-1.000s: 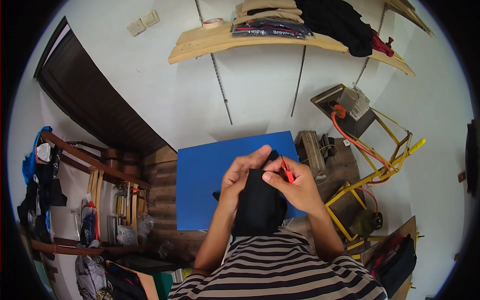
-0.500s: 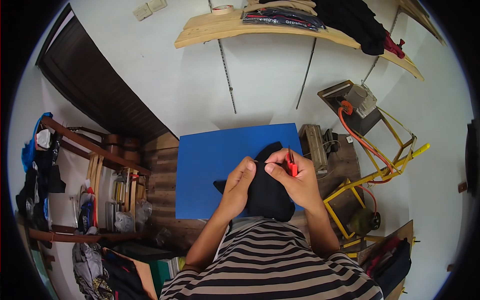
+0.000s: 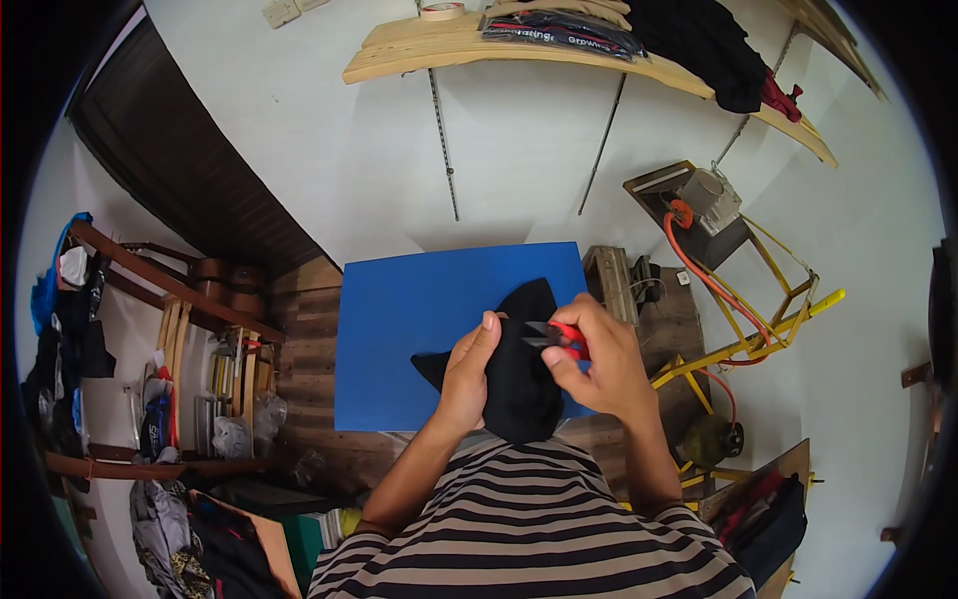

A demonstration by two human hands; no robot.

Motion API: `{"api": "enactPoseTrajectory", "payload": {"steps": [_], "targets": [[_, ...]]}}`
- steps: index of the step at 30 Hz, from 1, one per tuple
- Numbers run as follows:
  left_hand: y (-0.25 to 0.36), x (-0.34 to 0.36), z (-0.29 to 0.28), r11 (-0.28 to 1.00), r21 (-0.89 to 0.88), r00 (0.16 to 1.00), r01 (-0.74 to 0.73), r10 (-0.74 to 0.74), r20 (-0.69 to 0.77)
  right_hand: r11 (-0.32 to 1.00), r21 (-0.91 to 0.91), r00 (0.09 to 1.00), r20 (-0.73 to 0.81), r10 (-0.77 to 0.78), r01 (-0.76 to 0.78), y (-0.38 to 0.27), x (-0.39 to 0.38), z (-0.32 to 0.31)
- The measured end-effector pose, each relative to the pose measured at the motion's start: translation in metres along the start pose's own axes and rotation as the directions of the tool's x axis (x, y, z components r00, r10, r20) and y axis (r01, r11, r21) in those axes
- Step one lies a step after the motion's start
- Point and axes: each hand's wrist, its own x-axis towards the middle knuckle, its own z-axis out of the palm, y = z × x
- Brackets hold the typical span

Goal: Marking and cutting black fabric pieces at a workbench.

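Red-handled snips point left, crosswise; black cloth runs front-to-back.

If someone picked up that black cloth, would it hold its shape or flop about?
The black cloth would probably flop, since its lower end sags in a soft curve. It seems unlikely to slip easily, as its surface looks matte. Pushed, it would likely crumple rather than roll, given its irregular, pointed corners.

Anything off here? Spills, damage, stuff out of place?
Only untidiness: on the wooden shelf, a black garment slumps over the front edge, while the beige clothes beside it lie folded. At the blue table, where the left hand holds black cloth and the right hand a red-handled tool, no spill or damage shows.
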Motion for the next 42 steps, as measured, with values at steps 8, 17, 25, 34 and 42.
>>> {"api": "enactPoseTrajectory", "payload": {"steps": [8, 17, 25, 34, 42], "targets": [[0.0, 0.0, -0.002, 0.991, 0.098, 0.993, -0.089, 0.08, 0.089, 0.959, -0.208, 0.98, -0.012, -0.199, 0.192, 0.003, -0.002, 0.003], [-0.002, 0.0, -0.005, 0.991, 0.113, 0.981, -0.072, 0.05, 0.186, 0.972, -0.17, 0.986, -0.015, -0.167, 0.162, 0.002, -0.002, -0.002], [0.004, -0.003, 0.009, 0.994, 0.11, 0.997, -0.007, -0.002, 0.083, 0.984, -0.113, 0.99, -0.008, -0.138, 0.137, 0.0, -0.007, -0.003], [0.002, -0.003, 0.005, 0.996, 0.091, 0.99, 0.002, -0.015, 0.14, 0.969, -0.181, 0.983, -0.049, -0.178, 0.166, -0.002, -0.009, -0.002], [0.003, -0.003, 0.006, 0.995, 0.1, 0.996, -0.014, 0.005, 0.091, 0.96, -0.222, 0.983, -0.029, -0.181, 0.17, -0.006, -0.01, -0.001]]}}
